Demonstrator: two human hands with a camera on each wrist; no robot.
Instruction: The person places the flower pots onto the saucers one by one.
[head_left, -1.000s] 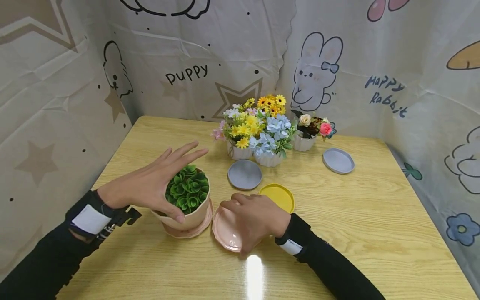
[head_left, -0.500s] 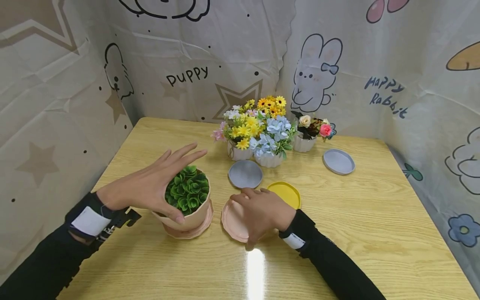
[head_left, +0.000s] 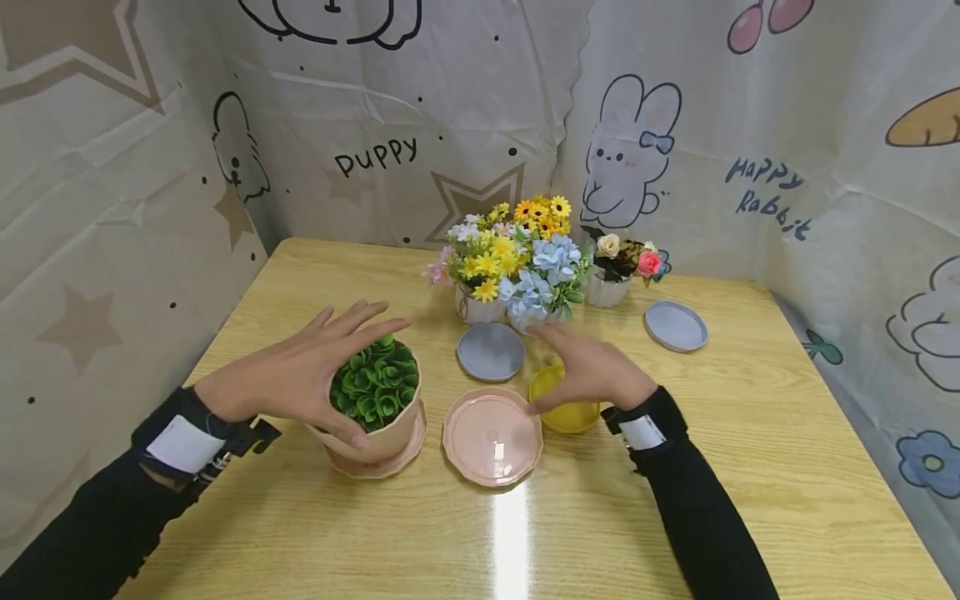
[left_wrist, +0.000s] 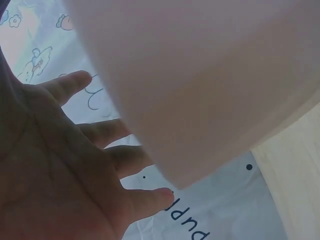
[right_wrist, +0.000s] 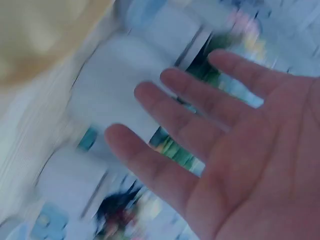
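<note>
In the head view my left hand (head_left: 288,375) is spread beside a cream flowerpot (head_left: 397,435) with a green leafy plant (head_left: 377,383) in it. The thumb lies along the near rim; the fingers stretch straight past the far side. A pink saucer (head_left: 388,472) sits beneath the pot. The left wrist view has the pot wall (left_wrist: 200,100) close up in front of the extended fingers. My right hand (head_left: 603,371) holds nothing and hovers over a yellow saucer (head_left: 570,418), fingers straight. Beside it lies an uncovered pink saucer (head_left: 491,437).
A grey saucer (head_left: 491,352) lies behind the pink one, another grey saucer (head_left: 676,326) at the back right. Potted yellow flowers (head_left: 487,265), blue flowers (head_left: 546,271) and roses (head_left: 626,257) stand at the back of the wooden table (head_left: 675,500), before a printed curtain (head_left: 300,100).
My right hand slid the pink saucer rightward, away from the potted plant, then let go and moved right over the yellow saucer. The yellow saucer shifted slightly right. The left hand barely moved.
</note>
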